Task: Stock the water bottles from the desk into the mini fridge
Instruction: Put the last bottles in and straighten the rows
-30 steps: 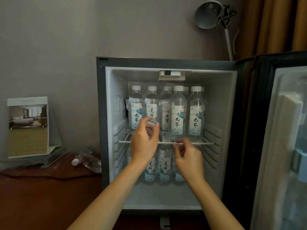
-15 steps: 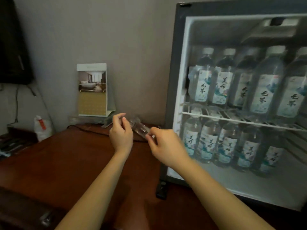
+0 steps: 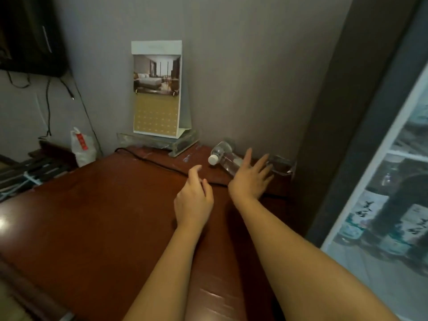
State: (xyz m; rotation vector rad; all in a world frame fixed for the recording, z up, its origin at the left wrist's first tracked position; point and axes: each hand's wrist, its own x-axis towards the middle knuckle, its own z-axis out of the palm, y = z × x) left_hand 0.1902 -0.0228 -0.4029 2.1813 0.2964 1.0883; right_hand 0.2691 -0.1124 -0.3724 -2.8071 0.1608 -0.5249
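A clear water bottle (image 3: 224, 156) with a white cap lies on its side on the brown desk (image 3: 104, 216), close to the wall. My right hand (image 3: 251, 179) reaches over its body with fingers spread, just short of it or touching it. My left hand (image 3: 194, 198) hovers a little nearer me, left of the bottle, fingers loosely bent and holding nothing. The mini fridge (image 3: 347, 126) stands at the right; its inside shows blurred labelled bottles (image 3: 416, 225) on the shelves.
A desk calendar (image 3: 157, 89) stands on a clear acrylic stand (image 3: 159, 142) by the wall. A black cable (image 3: 162, 164) crosses the desk under my hands. A white plastic bag (image 3: 81, 147) and a dark screen (image 3: 30, 35) are at the left.
My view swung left from the fridge to the desk. Both hands left the fridge shelf and moved to the lying bottle; the right hand has spread open over it.
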